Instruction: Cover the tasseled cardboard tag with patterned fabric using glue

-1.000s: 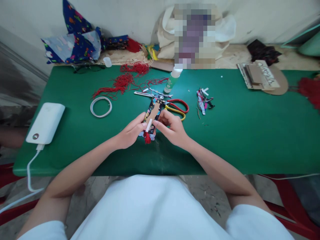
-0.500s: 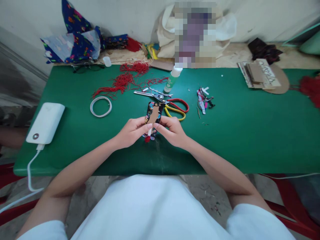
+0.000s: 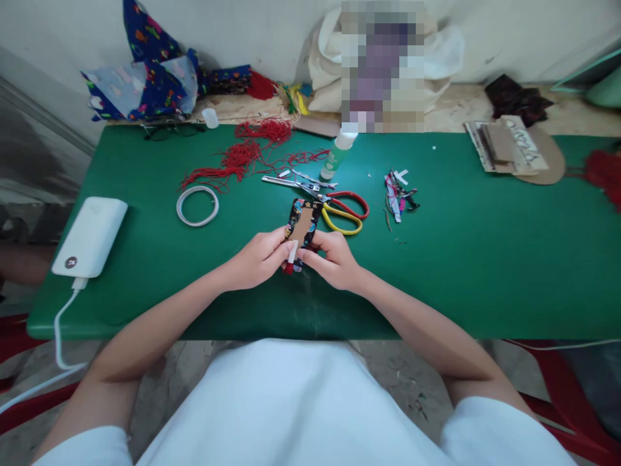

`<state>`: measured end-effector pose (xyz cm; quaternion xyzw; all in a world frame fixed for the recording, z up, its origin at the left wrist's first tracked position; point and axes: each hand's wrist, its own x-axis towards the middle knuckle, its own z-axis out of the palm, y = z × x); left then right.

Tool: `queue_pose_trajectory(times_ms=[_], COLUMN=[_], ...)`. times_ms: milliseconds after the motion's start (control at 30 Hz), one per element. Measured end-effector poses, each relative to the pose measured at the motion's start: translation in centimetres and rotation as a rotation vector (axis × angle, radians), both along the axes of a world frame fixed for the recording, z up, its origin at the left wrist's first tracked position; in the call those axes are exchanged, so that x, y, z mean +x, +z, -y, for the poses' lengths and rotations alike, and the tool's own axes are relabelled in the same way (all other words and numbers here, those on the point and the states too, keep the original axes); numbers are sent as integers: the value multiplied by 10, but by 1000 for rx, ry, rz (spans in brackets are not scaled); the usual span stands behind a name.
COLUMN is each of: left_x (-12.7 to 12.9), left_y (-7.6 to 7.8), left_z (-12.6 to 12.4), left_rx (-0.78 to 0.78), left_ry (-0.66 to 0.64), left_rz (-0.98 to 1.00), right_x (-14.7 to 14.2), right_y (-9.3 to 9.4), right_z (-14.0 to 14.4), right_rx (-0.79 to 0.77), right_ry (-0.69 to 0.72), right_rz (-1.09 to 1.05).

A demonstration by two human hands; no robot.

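Between my two hands is a small cardboard piece [image 3: 303, 226] edged with black flowered fabric, its bare brown middle facing up. My left hand [image 3: 259, 259] grips its left side, thumb beside a white strip [image 3: 293, 251] near the lower end. My right hand [image 3: 336, 259] holds the right side, with the thumb over the lower part and the fingers behind. A bit of red [image 3: 289, 268] shows at the bottom end. Just beyond the piece lie scissors [image 3: 344, 213] with one red and one yellow handle.
On the green table [image 3: 460, 259] are a glue bottle [image 3: 337, 155], red threads [image 3: 240, 158], a tape roll [image 3: 197, 206], fabric scraps [image 3: 398, 194] and cardboard pieces [image 3: 509, 149]. A white power bank [image 3: 91, 236] with a cable sits at the left.
My left thumb has shifted slightly, and more of the white strip shows. The right thumb has moved down a little. Both hands still hold the piece.
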<state>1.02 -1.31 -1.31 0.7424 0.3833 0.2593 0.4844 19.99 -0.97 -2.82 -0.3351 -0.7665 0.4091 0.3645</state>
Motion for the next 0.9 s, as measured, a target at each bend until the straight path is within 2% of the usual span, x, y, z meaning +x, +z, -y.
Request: queue_pose_trajectory(times_ms=[133,300,367,433,533,567,633,733,900], left_x=[4,4,2,1,0,0,0,0,-1], left_y=[-1,0,0,-2,-4,-4,-3,-2,0], left_z=[3,3,2,2,1,1,1,1,1], left_rx=[89,-63,-79,22,363,471,567,535,386], left_ry=[59,78,87,158,268,254,162,61,47], left_rz=[-35,-49,-80,-108,-179,-224,-305,-320,-225], right_x=[1,2,1,0,-1,-1,-1,0,-1], right_y=[-2,0,1,2,3,3,3,3,2], right_z=[-1,-2,-1,-1,0,0,1,2,6], right_rx=[20,-4,-22,-43,-100,-113,-106,4,131], right_ry=[11,46,36,21,-27,-48,-86,-113,-117], right_rz=[18,29,27,21,2,-3,8,91,154])
